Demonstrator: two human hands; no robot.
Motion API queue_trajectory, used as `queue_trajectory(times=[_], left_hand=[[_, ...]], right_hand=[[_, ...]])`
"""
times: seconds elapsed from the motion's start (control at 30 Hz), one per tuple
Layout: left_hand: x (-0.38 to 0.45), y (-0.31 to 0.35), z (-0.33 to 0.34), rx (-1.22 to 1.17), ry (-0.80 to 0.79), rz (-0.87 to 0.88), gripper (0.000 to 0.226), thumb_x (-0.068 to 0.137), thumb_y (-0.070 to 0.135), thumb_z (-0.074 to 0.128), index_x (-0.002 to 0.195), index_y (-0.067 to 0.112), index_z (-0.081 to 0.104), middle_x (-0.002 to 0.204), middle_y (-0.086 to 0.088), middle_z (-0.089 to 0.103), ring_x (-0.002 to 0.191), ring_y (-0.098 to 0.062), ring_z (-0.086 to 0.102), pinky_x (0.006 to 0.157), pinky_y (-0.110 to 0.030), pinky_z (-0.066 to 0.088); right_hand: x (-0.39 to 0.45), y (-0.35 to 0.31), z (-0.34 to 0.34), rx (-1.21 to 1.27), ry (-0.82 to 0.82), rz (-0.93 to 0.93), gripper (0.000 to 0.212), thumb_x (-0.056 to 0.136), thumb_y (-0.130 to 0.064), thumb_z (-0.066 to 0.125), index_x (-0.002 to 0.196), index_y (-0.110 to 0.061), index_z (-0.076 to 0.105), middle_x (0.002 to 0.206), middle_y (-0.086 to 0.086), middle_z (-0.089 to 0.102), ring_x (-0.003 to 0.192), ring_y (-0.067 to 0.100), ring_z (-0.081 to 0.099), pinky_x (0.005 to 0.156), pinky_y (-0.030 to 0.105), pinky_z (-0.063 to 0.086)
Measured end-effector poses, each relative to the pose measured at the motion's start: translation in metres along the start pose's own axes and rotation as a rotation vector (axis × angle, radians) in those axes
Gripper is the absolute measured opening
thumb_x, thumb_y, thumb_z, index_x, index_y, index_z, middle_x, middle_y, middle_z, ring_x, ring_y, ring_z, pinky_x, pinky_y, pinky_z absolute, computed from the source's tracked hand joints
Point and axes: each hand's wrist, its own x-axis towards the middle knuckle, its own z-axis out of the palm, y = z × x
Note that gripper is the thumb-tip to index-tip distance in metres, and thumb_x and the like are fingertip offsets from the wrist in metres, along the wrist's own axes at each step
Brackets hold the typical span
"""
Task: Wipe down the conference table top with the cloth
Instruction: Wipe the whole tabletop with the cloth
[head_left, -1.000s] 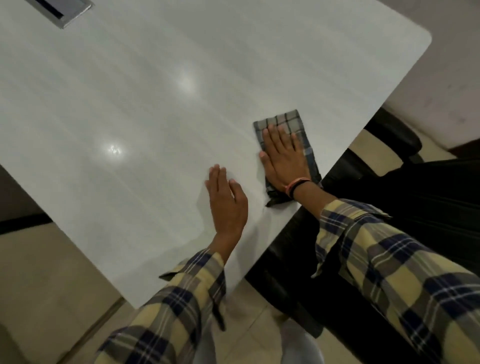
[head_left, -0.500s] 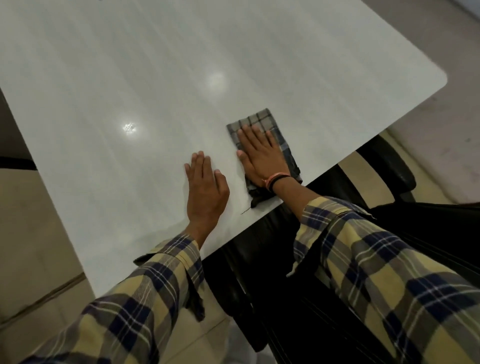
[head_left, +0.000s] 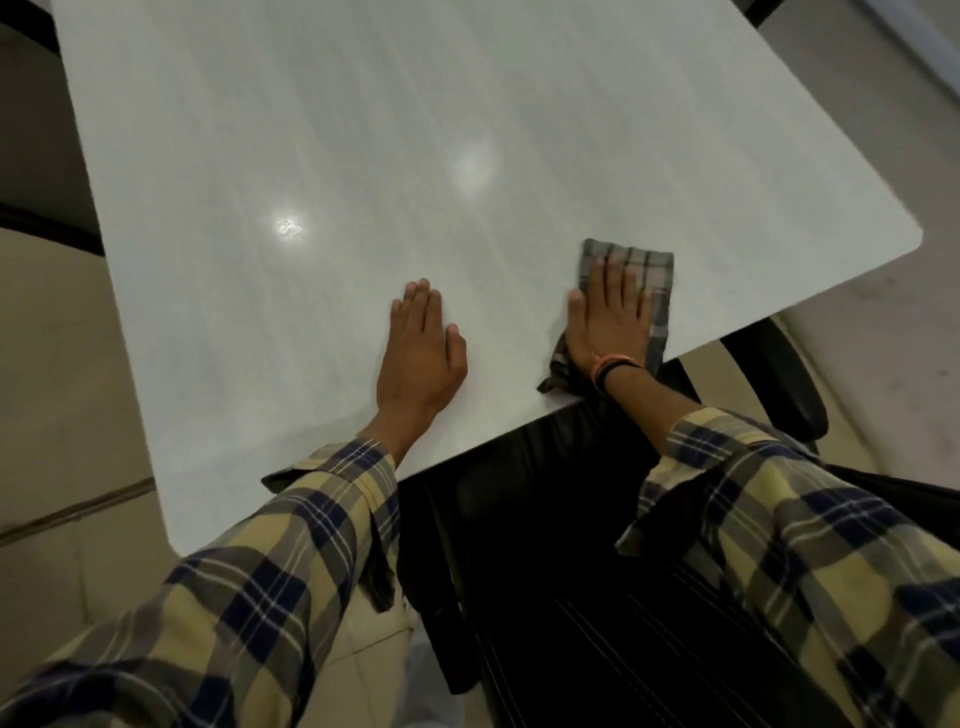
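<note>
table (head_left: 363, 130) — cloth (head_left: 655, 270) half under right hand (head_left: 608, 317)

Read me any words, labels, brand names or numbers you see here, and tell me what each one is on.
None: no text shows anywhere.
Table: bare top, only light glare.
Cloth: checked pattern, no label showing.
Wristbands on the right hand: plain as far as can be seen.
</note>
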Motion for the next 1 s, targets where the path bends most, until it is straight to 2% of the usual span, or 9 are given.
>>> queue_trajectory(times=[0.2, 0.33, 0.47, 0.6, 0.73, 0.87, 1.0], left_hand=[[0.0, 0.02, -0.005, 0.008, -0.056, -0.134, 0.058, 0.109, 0.021, 0.037, 0.16, -0.003, 0.024, 0.172, -0.015, 0.015, 0.161, -0.024, 0.006, 0.13, -0.033, -0.003], [-0.007, 0.06, 0.004, 0.039, -0.123, -0.206, 0.058, 0.11, 0.022, 0.038, 0.16, -0.004, 0.024, 0.172, -0.018, 0.014, 0.161, -0.027, 0.006, 0.13, -0.035, 0.001], [-0.002, 0.105, 0.022, 0.039, -0.138, -0.312, 0.061, 0.11, 0.027, 0.037, 0.161, -0.003, 0.02, 0.173, -0.018, 0.009, 0.161, -0.028, 0.004, 0.129, -0.035, 0.004], [0.013, 0.16, 0.054, -0.012, -0.122, -0.386, 0.065, 0.111, 0.033, 0.037, 0.162, -0.001, 0.016, 0.173, -0.016, 0.005, 0.161, -0.028, 0.001, 0.13, -0.038, 0.004], [0.032, 0.205, 0.09, -0.034, -0.176, -0.51, 0.082, 0.11, 0.042, 0.042, 0.162, -0.003, -0.001, 0.171, -0.019, -0.015, 0.159, -0.033, -0.016, 0.127, -0.045, -0.01], [0.05, 0.215, 0.097, -0.024, -0.185, -0.641, 0.084, 0.11, 0.04, 0.045, 0.161, -0.005, -0.006, 0.169, -0.021, -0.021, 0.157, -0.037, -0.021, 0.126, -0.052, -0.011], [0.051, 0.213, 0.102, -0.037, -0.16, -0.639, 0.084, 0.11, 0.038, 0.047, 0.162, -0.003, -0.005, 0.17, -0.019, -0.021, 0.157, -0.035, -0.021, 0.125, -0.05, -0.012]], right_hand=[[-0.018, 0.039, -0.01, -0.096, -0.119, -0.482, 0.066, 0.103, -0.051, 0.004, 0.162, -0.024, -0.006, 0.166, -0.006, -0.019, 0.155, 0.014, -0.017, 0.127, 0.043, -0.011], [-0.002, 0.069, -0.023, -0.131, -0.155, -0.651, 0.069, 0.101, -0.054, -0.001, 0.164, -0.026, 0.0, 0.171, -0.004, -0.008, 0.159, 0.016, -0.008, 0.127, 0.039, -0.012], [0.029, 0.091, -0.039, -0.094, -0.15, -0.653, 0.06, 0.11, -0.046, 0.012, 0.164, -0.025, 0.0, 0.172, -0.003, -0.005, 0.159, 0.018, -0.007, 0.127, 0.04, -0.011], [0.064, 0.128, -0.056, -0.086, -0.166, -0.702, 0.059, 0.111, -0.044, 0.016, 0.164, -0.025, -0.001, 0.172, -0.002, -0.005, 0.159, 0.018, -0.008, 0.128, 0.041, -0.011], [0.111, 0.173, -0.07, -0.077, -0.149, -0.685, 0.059, 0.11, -0.046, 0.013, 0.164, -0.026, 0.0, 0.172, -0.002, -0.005, 0.159, 0.018, -0.008, 0.128, 0.041, -0.011], [0.149, 0.189, -0.081, -0.069, -0.104, -0.671, 0.059, 0.111, -0.045, 0.014, 0.165, -0.024, 0.004, 0.172, -0.002, -0.001, 0.159, 0.019, -0.006, 0.128, 0.043, -0.009], [0.176, 0.169, -0.086, -0.073, -0.1, -0.634, 0.059, 0.111, -0.043, 0.016, 0.165, -0.021, 0.006, 0.173, 0.0, 0.0, 0.159, 0.02, -0.005, 0.128, 0.044, -0.009]])
